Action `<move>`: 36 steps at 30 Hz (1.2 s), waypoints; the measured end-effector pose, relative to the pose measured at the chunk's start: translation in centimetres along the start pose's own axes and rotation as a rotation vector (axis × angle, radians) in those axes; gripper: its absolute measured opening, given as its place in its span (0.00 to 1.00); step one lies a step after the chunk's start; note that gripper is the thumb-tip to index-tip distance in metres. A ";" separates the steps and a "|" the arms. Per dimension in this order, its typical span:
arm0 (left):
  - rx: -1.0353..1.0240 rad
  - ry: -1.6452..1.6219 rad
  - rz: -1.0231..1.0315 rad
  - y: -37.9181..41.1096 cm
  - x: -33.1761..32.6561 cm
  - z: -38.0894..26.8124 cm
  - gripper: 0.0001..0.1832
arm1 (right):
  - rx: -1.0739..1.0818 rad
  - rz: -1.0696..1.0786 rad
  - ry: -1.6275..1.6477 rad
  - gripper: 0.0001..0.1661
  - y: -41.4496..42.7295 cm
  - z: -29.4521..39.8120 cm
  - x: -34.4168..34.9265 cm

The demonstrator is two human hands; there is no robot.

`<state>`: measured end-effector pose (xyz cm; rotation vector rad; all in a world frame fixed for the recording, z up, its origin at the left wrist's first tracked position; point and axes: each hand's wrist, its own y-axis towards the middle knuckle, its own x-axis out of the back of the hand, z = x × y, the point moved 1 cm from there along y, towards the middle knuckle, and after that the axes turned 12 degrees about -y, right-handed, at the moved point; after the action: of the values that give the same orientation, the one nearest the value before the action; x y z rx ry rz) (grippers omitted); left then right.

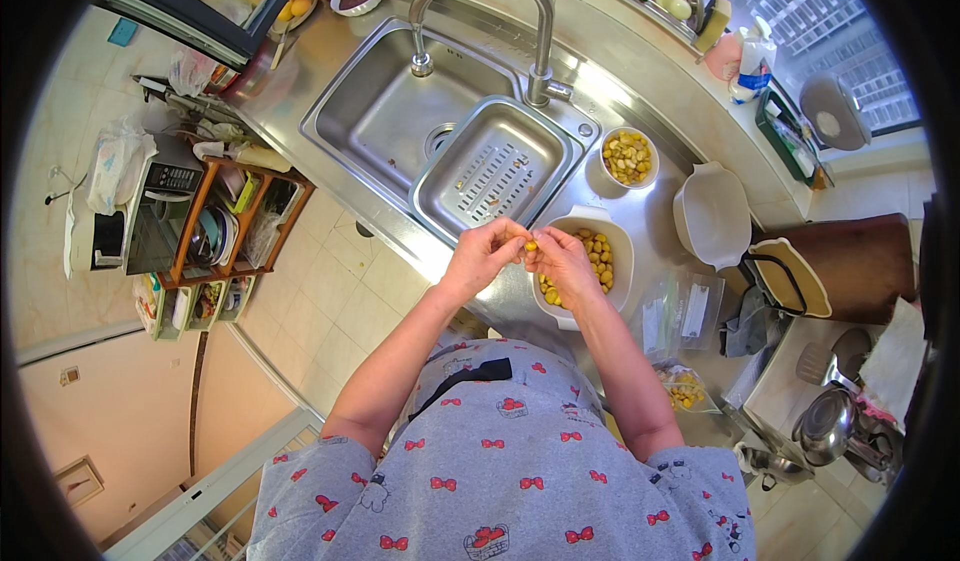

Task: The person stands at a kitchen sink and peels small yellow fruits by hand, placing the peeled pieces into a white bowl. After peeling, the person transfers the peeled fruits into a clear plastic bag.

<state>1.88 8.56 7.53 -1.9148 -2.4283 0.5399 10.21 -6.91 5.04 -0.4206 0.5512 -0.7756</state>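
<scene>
My left hand (pixel 486 255) and my right hand (pixel 561 261) meet over the left rim of a white two-handled bowl (pixel 627 261). Their fingertips pinch one small yellow nut kernel (pixel 531 246) between them. Several yellow kernels (pixel 600 253) like it lie in that bowl, partly hidden by my right hand and wrist. Behind it stands a round white bowl (pixel 604 174) filled with yellow, split-looking pieces (pixel 627 156). Just beyond my fingers, a stainless steel strainer basket (pixel 480 122) rests over part of the sink, with a few small scraps on its slotted bottom.
The sink (pixel 375 111) has a tall curved faucet (pixel 546 36). At the right are a white bowl (pixel 712 216), clear zip bags (pixel 682 312), a bag of yellow pieces (pixel 682 390) and cutting boards (pixel 847 261). An open window frame (pixel 247 36) juts over the counter at upper left.
</scene>
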 end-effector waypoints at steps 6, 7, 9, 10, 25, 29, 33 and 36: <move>-0.019 0.001 0.012 -0.2 -0.4 -0.8 0.08 | 0.010 0.006 0.012 0.12 0.0 -0.1 0.1; -0.022 0.015 0.009 -0.2 -0.6 -1.2 0.08 | 0.015 0.008 0.007 0.12 0.0 -0.1 0.1; -0.018 0.024 0.008 -0.2 -0.4 -1.0 0.08 | 0.015 0.009 -0.004 0.12 0.0 0.0 0.1; -0.011 0.019 0.010 0.0 -0.1 -0.4 0.08 | 0.011 0.008 -0.010 0.12 0.0 0.0 0.1; -0.005 -0.034 0.020 0.3 0.0 0.4 0.07 | 0.000 -0.007 0.007 0.12 0.0 0.1 0.1; 0.007 -0.141 0.047 0.5 0.2 0.9 0.07 | -0.001 0.000 0.006 0.12 0.1 -0.1 0.2; 0.002 -0.121 0.040 0.3 0.1 0.5 0.07 | -0.001 0.011 -0.001 0.13 0.1 0.1 0.1; -0.011 -0.090 0.045 0.1 0.1 0.4 0.07 | -0.004 0.023 -0.003 0.13 0.1 0.3 0.1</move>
<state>1.89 8.58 7.13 -1.9960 -2.4511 0.6290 10.50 -6.92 5.14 -0.4186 0.5545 -0.7518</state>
